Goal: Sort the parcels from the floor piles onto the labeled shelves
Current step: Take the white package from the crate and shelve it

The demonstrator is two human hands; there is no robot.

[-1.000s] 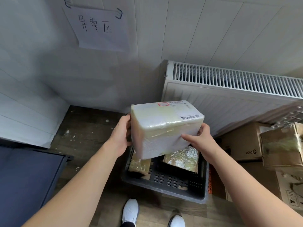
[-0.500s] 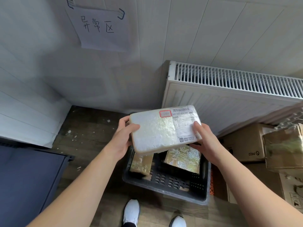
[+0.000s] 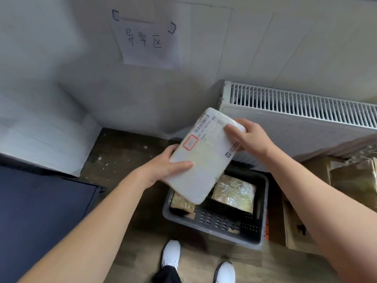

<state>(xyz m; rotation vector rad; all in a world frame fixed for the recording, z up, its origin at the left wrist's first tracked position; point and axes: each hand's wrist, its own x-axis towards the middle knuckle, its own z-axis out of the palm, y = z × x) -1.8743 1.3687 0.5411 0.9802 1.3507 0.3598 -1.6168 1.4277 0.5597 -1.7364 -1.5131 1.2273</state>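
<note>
Over dark wood floor, crate by radiator (sign on wall), left hand, right hand, fingers gripping white parcel.

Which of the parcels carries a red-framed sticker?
The white parcel, gripped by left hand and right hand; the brown parcels in the crate show none.

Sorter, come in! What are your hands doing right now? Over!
Both gripping white parcel: left hand at lower edge, right hand at top corner. Parcel tilted, label up, above dark crate. Nothing blocking it; two wrapped parcels in crate.
</note>
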